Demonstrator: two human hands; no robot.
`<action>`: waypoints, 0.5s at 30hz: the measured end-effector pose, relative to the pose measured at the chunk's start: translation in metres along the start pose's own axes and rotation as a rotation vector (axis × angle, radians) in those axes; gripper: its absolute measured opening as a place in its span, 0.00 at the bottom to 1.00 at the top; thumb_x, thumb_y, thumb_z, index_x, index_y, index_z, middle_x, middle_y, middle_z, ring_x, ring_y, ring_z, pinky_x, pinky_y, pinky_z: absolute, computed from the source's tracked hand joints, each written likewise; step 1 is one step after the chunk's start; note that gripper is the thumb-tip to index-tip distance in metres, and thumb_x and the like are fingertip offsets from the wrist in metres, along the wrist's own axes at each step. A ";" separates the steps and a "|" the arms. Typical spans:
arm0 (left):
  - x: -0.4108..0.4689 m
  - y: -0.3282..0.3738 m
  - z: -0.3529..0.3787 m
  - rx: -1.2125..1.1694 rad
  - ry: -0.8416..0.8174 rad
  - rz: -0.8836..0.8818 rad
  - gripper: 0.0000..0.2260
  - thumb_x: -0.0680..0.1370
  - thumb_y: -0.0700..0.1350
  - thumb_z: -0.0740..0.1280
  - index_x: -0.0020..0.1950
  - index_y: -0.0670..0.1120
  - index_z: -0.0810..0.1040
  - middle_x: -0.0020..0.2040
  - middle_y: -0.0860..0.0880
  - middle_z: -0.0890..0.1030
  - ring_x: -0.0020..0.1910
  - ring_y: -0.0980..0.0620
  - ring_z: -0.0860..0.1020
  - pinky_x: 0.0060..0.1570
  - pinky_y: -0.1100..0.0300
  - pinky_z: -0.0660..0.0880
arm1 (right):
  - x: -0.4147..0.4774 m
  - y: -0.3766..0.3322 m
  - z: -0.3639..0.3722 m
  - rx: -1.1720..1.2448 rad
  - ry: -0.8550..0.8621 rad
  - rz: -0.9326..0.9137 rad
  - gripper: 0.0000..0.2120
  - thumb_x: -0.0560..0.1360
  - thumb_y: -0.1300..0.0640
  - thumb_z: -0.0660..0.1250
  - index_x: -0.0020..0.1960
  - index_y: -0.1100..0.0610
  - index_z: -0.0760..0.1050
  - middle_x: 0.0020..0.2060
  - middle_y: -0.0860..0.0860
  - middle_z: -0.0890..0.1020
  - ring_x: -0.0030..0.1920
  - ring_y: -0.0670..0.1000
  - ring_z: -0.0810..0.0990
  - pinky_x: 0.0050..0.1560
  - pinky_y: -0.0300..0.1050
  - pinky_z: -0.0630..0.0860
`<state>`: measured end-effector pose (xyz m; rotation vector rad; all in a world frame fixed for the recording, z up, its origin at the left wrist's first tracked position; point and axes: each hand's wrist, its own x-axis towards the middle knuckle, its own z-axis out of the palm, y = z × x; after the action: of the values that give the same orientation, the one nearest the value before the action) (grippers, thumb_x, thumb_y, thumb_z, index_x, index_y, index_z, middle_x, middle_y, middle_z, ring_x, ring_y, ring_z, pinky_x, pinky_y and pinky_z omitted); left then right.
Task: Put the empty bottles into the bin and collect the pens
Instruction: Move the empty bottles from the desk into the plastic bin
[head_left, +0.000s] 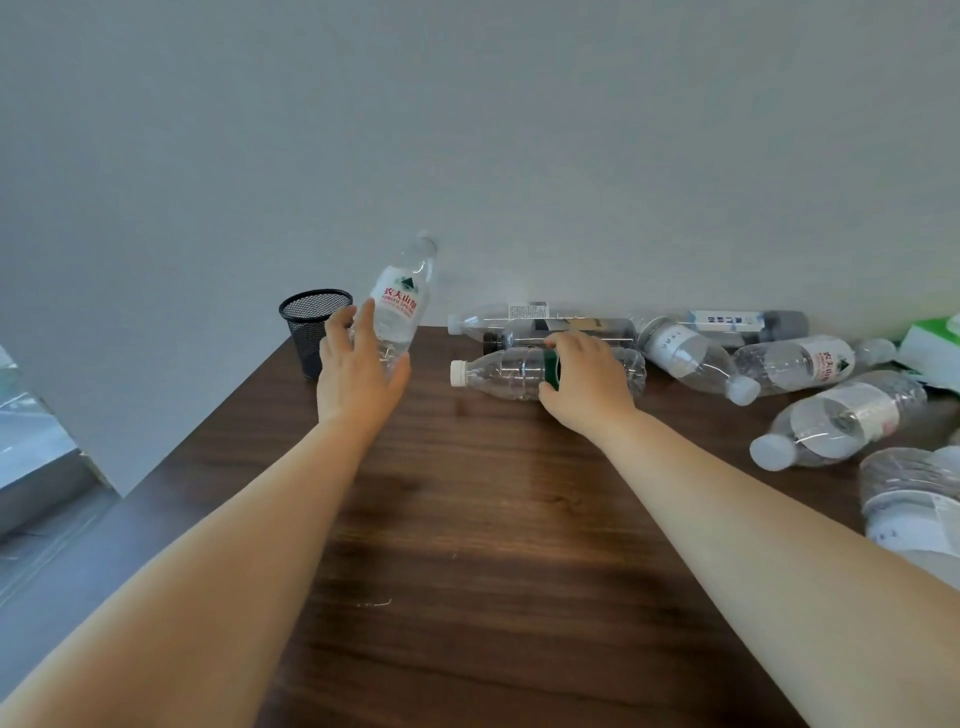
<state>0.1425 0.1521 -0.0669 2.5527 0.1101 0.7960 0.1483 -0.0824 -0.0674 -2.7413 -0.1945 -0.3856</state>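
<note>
My left hand (353, 374) holds a clear empty bottle with a red-lettered white label (400, 306) by its lower end, tilted up above the table's far left part. My right hand (584, 382) grips a clear bottle with a green label and white cap (498, 371) that lies on its side on the dark wooden table (467, 519). More empty bottles lie behind it along the wall (550, 325) and several to the right (696, 361) (841, 423). No pens or bin are in view.
A black mesh cup (311, 327) stands at the table's far left corner, just left of my left hand. A green and white pack (930, 348) lies at the right edge. The table's left edge drops to a grey floor. A pale wall backs the table.
</note>
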 end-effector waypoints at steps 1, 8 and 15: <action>-0.002 0.003 -0.004 -0.017 0.022 0.050 0.31 0.76 0.48 0.65 0.75 0.47 0.55 0.73 0.44 0.57 0.70 0.41 0.61 0.57 0.46 0.72 | 0.000 0.002 0.000 -0.062 -0.040 0.024 0.30 0.75 0.54 0.64 0.74 0.54 0.58 0.74 0.54 0.60 0.76 0.58 0.54 0.72 0.60 0.59; -0.013 0.018 -0.021 -0.080 0.094 0.236 0.30 0.76 0.47 0.67 0.74 0.43 0.59 0.74 0.40 0.59 0.72 0.41 0.59 0.63 0.46 0.69 | -0.005 0.002 -0.003 -0.258 -0.168 0.168 0.42 0.71 0.53 0.69 0.76 0.53 0.48 0.75 0.58 0.55 0.75 0.62 0.51 0.71 0.69 0.50; -0.024 0.010 -0.042 -0.095 0.135 0.267 0.29 0.75 0.46 0.68 0.73 0.45 0.61 0.72 0.41 0.60 0.71 0.40 0.62 0.59 0.44 0.73 | -0.013 -0.006 -0.013 -0.360 -0.265 0.065 0.41 0.65 0.46 0.75 0.71 0.56 0.59 0.69 0.57 0.65 0.68 0.61 0.65 0.67 0.60 0.63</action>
<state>0.0988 0.1558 -0.0442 2.4529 -0.2259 1.0472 0.1318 -0.0829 -0.0577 -3.1403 -0.1119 -0.0383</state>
